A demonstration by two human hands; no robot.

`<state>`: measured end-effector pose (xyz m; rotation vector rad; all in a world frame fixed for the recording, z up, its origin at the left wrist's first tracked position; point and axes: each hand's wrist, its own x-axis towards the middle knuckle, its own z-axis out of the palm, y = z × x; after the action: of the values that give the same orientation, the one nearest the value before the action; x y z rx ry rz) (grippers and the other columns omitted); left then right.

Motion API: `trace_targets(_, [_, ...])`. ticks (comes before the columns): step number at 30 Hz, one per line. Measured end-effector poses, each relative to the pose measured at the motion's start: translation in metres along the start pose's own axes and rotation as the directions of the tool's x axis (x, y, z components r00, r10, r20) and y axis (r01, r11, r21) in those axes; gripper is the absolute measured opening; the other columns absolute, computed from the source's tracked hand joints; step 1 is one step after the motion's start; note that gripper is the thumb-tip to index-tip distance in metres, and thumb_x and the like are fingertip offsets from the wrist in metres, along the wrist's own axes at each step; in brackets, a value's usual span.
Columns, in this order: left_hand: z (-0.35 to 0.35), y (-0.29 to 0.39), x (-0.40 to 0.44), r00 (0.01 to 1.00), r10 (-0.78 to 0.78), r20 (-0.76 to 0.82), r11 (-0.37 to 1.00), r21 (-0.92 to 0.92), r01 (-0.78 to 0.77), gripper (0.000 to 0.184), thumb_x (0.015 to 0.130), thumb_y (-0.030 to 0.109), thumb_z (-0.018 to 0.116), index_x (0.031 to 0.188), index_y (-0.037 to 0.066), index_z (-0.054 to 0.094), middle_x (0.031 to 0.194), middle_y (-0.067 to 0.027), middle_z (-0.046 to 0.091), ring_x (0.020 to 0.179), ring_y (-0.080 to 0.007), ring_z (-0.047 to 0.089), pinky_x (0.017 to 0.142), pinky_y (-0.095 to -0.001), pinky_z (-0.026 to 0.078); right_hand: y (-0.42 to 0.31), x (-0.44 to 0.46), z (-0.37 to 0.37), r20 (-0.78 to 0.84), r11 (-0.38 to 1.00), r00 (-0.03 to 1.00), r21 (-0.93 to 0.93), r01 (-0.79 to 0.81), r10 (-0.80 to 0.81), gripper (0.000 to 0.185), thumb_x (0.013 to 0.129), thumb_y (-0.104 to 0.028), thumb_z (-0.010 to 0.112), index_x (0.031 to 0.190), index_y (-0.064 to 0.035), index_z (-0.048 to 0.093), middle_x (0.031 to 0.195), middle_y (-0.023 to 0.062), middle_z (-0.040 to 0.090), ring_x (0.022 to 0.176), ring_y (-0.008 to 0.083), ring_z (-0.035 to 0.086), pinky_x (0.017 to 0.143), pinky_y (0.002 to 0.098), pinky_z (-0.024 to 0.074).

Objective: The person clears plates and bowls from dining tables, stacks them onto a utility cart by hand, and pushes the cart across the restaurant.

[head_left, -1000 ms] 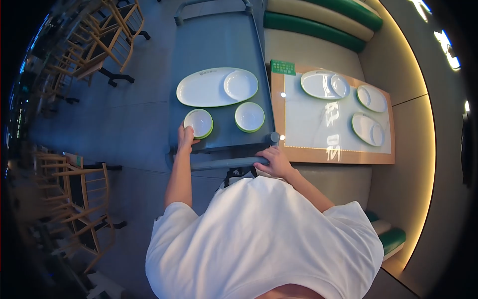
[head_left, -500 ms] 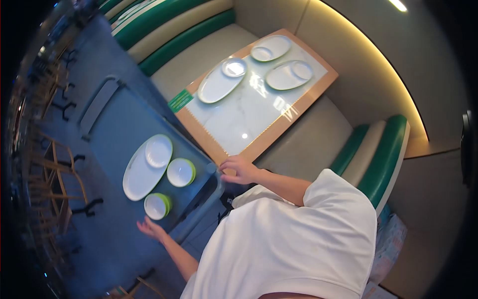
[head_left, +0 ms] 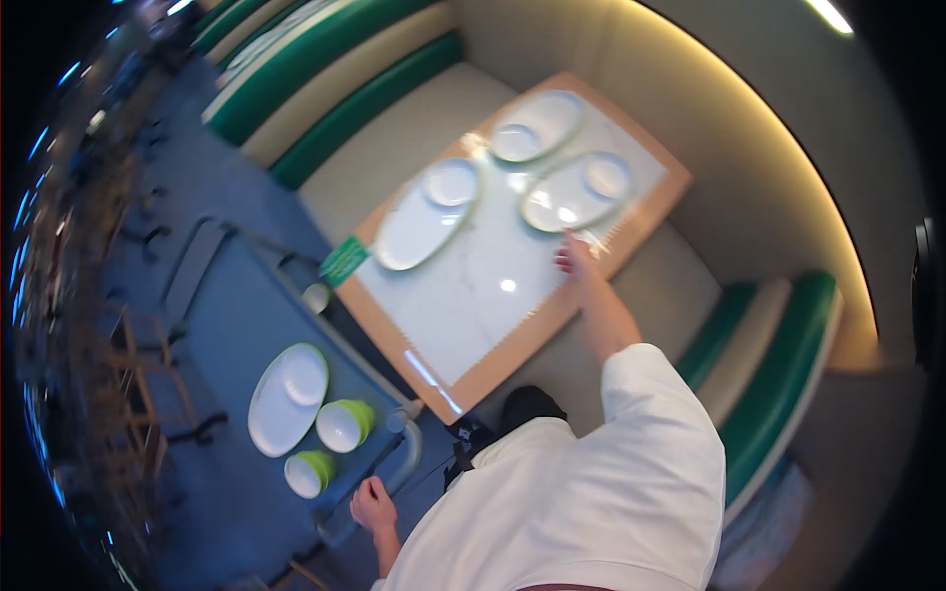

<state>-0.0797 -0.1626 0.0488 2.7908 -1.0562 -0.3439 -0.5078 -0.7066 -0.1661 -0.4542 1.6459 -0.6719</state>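
Observation:
My right hand (head_left: pixel 574 258) reaches over the marble-topped table (head_left: pixel 476 384), close to the near edge of an oval white plate (head_left: pixel 562 202); blur hides whether its fingertips touch the rim. Two more oval plates, one at the table's left (head_left: pixel 414 234) and one at the back (head_left: pixel 557 113), lie on the top. My left hand (head_left: pixel 372 504) hangs by the cart handle with its fingers curled, and what it holds, if anything, cannot be made out. Green-and-white bowls in two stacks (head_left: pixel 340 427) (head_left: pixel 307 475) stand on the grey cart (head_left: pixel 222 335) beside an oval plate (head_left: pixel 271 419).
Green-and-beige bench seats (head_left: pixel 360 113) (head_left: pixel 778 364) flank the table. A green card (head_left: pixel 344 261) lies at its left corner. The cart's handle (head_left: pixel 406 458) is near my body. Wooden chairs (head_left: pixel 148 384) stand at the left.
My right hand has gone from the cart handle out over the table to a plate. My left hand has let go of a bowl stack and drawn back. The view has turned toward the table.

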Motion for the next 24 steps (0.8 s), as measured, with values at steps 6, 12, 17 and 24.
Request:
trace_targets(6, [0.011,-0.002,-0.007,0.98,-0.035,-0.195,0.991,0.117,0.059,0.029,0.093,0.04,0.061,0.088,0.015,0.075,0.081,-0.0131,0.07,0.084,-0.0357,0.065,0.085,-0.0484,0.047,-0.017,0.063,0.027,-0.12,0.998,0.993,0.06,-0.005,0.012,0.046,0.099,-0.04,0.065,0.118,0.001,0.06,0.092,0.0169,0.072,0.067,0.0271,0.071,0.047,0.0359,0.0469])
trace_targets(12, [-0.024,0.025,-0.012,0.99,-0.135,-0.04,0.991,0.003,0.135,0.028,0.092,0.04,0.063,0.088,0.015,0.076,0.083,-0.0101,0.072,0.085,-0.0327,0.068,0.088,-0.0448,0.049,-0.023,0.07,0.024,-0.132,0.918,0.991,0.39,0.069,-0.019,0.025,0.098,-0.011,0.058,0.115,0.0075,0.057,0.096,0.0173,0.07,0.075,0.0237,0.071,0.065,0.0305,0.0656])
trace_targets(17, [-0.004,-0.017,0.008,0.976,-0.201,-0.082,0.796,-0.595,0.114,0.021,0.091,0.028,0.073,0.092,0.007,0.075,0.082,-0.008,0.073,0.077,-0.0218,0.071,0.067,-0.0348,0.054,0.002,-0.015,0.037,0.03,0.812,0.986,0.571,0.12,-0.167,0.026,0.098,-0.011,0.062,0.117,0.0055,0.056,0.095,0.0143,0.069,0.077,0.022,0.071,0.068,0.0298,0.0654])
trace_targets(24, [-0.053,0.055,0.064,0.959,0.277,-0.054,0.277,-0.951,-0.134,0.043,0.095,0.024,0.074,0.132,0.006,0.06,0.105,-0.0095,0.068,0.092,-0.0142,0.066,0.084,-0.0309,0.053,0.05,-0.351,0.167,0.138,0.751,0.85,0.555,0.359,-0.508,0.033,0.1,-0.019,0.07,0.126,-0.0072,0.054,0.114,0.0092,0.067,0.091,0.0206,0.07,0.083,0.04,0.059])
